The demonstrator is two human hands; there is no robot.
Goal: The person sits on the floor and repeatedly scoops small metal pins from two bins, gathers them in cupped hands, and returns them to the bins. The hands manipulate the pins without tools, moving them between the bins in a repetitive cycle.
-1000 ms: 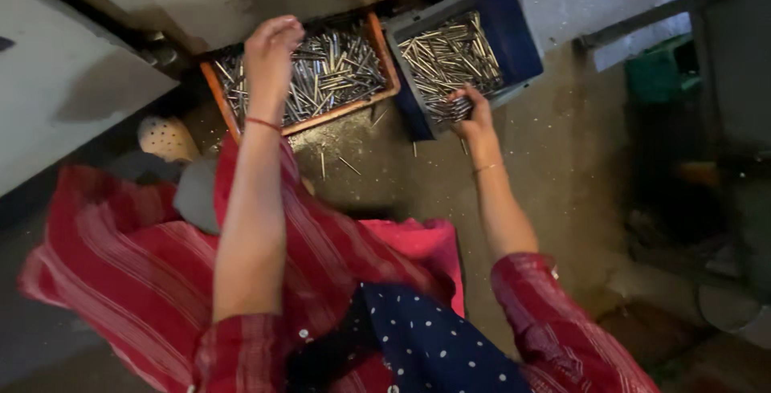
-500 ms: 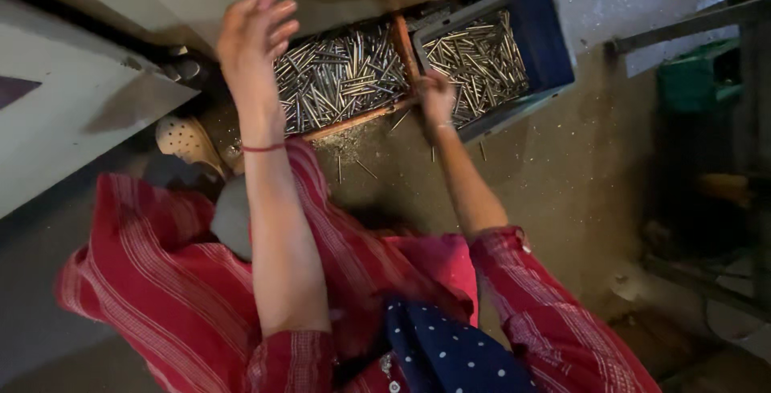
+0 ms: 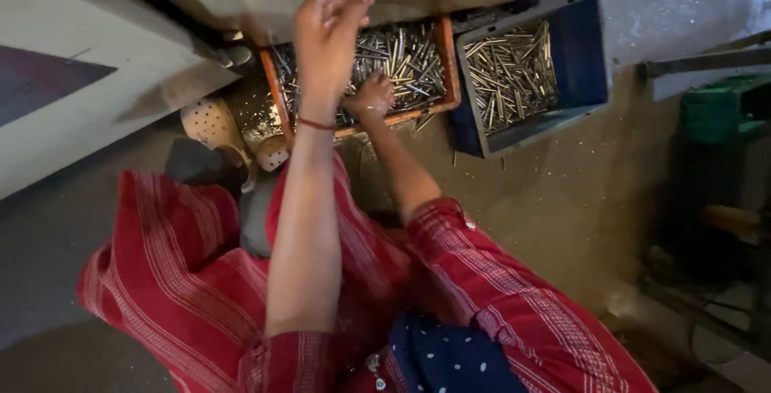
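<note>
An orange tray (image 3: 446,62) full of short metal rods (image 3: 401,52) sits on the floor ahead of me. Right of it stands a blue bin (image 3: 582,48) holding more rods of the same kind. My left hand (image 3: 329,16) is raised over the tray's left part, close under a grey machine edge. Its fingers are pinched together, and I cannot see whether anything is between them. My right hand (image 3: 371,97) lies at the tray's near edge with its fingers curled down into the rods.
A large grey machine panel (image 3: 80,96) fills the left. A cream perforated sandal (image 3: 210,124) lies beside the tray. A green crate (image 3: 715,108) and dark frames stand at the right. A few loose rods lie on the concrete floor (image 3: 562,192).
My right hand has moved left from the blue bin into the orange tray. My left hand has risen and pinched its fingers together.
</note>
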